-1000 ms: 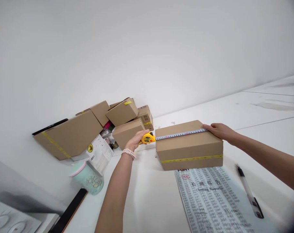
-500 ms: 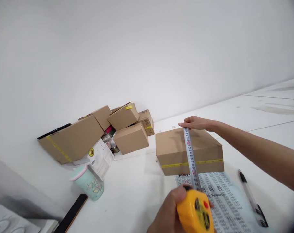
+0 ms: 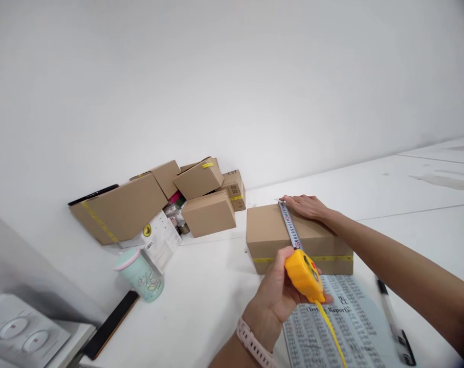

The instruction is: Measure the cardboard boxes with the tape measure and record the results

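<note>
Left hand [image 3: 278, 299] fingers closed round tape case [image 3: 304, 275]. Right hand [image 3: 306, 206] fingers flat, pinning the blade [image 3: 289, 227], probably springy, to the box [image 3: 268, 232], which looks stiff.

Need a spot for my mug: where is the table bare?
Bare table between the cup and the box, and behind the box toward the right. Crowded: the box pile by the wall, the sheet and pen near the left hand with the tape measure.
</note>
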The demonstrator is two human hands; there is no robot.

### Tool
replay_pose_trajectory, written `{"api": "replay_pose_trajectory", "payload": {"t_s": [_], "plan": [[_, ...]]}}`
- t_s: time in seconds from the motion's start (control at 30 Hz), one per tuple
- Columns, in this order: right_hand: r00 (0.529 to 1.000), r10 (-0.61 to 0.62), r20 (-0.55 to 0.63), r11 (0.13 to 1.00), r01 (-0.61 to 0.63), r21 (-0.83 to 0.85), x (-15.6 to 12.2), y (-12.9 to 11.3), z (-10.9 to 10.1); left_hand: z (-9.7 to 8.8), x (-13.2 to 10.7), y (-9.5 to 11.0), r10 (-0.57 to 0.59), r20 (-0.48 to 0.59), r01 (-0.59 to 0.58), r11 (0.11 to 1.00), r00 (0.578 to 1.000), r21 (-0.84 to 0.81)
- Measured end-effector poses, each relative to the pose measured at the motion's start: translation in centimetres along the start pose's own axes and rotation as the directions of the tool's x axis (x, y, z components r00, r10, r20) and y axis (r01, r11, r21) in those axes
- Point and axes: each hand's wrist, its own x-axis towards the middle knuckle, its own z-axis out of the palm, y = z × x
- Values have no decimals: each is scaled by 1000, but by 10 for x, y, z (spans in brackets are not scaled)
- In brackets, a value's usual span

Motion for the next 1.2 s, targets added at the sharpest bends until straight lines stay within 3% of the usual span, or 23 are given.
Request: {"api": "replay_pose_trajectory", "payload": {"t_s": [0.13, 0.23, 0.4, 0.47, 0.53, 0.6, 0.63, 0.7, 0.77, 0.87, 1.0, 1.2], "plan": [[991, -48, 124, 987, 66, -145, 0, 4, 4, 1, -8, -5, 22, -20, -23, 1000, 1000, -14], [987, -62, 148, 979, 90, -185, -1, 4, 6, 5, -10, -9, 50, -43, -50, 999, 998, -1], [995, -53, 89, 985, 66, -158, -4, -9, -1, 5, -10, -18, 94, -17, -93, 995, 995, 43], [999, -23, -30, 994, 20, -104, -9, -12, -12, -4, -16, -21, 174, 10, -174, 982, 985, 80], [961, 61, -269, 998, -51, 42, -22, -8, -27, -20, -26, -22, 325, 0, -321, 935, 946, 149], [849, 215, -482, 962, -98, 256, -44, 5, -41, -43, -34, -20, 517, -65, -488, 838, 854, 244], [810, 294, -507, 930, -120, 348, -58, 13, -47, -55, -36, -18, 599, -110, -550, 782, 793, 293], [819, 415, -395, 858, -208, 470, -88, 28, -52, -76, -35, -12, 678, -175, -596, 719, 714, 358], [881, 441, -174, 803, -300, 514, -117, 36, -52, -91, -27, -6, 658, -191, -570, 736, 728, 364], [949, 313, 44, 824, -295, 484, -143, 31, -50, -96, -15, 6, 593, -150, -525, 784, 791, 331], [983, 184, -17, 945, -172, 280, -137, 8, -61, -84, -10, 31, 605, -81, -557, 770, 792, 311], [946, 293, -141, 956, -289, 52, -92, -6, -79, -70, -9, 73, 608, -53, -568, 767, 792, 297]]}}
